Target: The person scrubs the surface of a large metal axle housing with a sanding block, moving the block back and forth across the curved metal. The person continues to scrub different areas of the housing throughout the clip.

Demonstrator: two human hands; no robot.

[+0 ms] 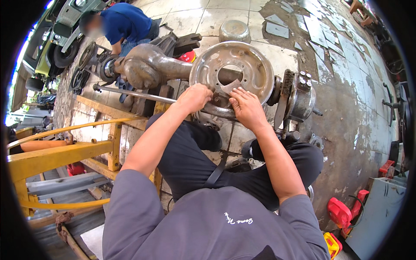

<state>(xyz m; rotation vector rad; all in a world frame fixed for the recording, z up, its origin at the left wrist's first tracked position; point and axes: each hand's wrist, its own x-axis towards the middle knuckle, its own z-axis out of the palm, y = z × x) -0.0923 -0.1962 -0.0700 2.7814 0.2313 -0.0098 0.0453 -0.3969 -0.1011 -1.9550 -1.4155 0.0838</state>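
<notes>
In front of me stands a round, worn metal brake backing plate [255, 69] with a large centre hole and smaller holes around it. My right hand [250, 107] lies over its lower right part, fingertips pressing on a brown piece of what looks like sandpaper [230, 87] below the centre hole. At the plate's lower left edge is my left hand [196, 98], its fingers curled; whatever they hold is hidden. Behind the plate, a rusty axle housing [145, 67] with a bulging middle runs to the left. A long metal rod [138, 94] passes close to my left wrist.
A metal hub with bolts [302, 97] stands right of the plate. On the left is a yellow metal frame [65, 156]. A person in blue [125, 24] crouches at the far left. A round metal pan [234, 31] sits behind the plate; broken tiles [320, 32] lie far right.
</notes>
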